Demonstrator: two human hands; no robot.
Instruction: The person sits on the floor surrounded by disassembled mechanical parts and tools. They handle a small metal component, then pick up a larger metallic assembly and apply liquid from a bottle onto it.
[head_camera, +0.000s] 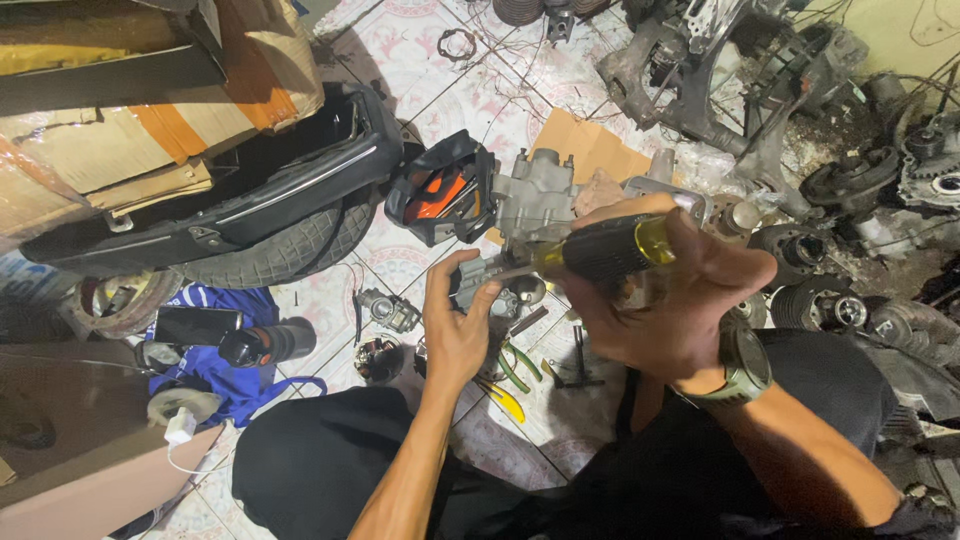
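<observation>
Hands, head view: left hand (455, 325) wraps around a small grey metal part (492, 283); right hand (668, 300) is closed on a black-and-yellow screwdriver (600, 250)
Part: just ahead of the left fingers, tip touching it
Slip risk: tip may skid off, jabbing the left fingers
Loss risk: pliers (512, 372) below the left hand, floor cluttered; loosened bits could vanish
</observation>
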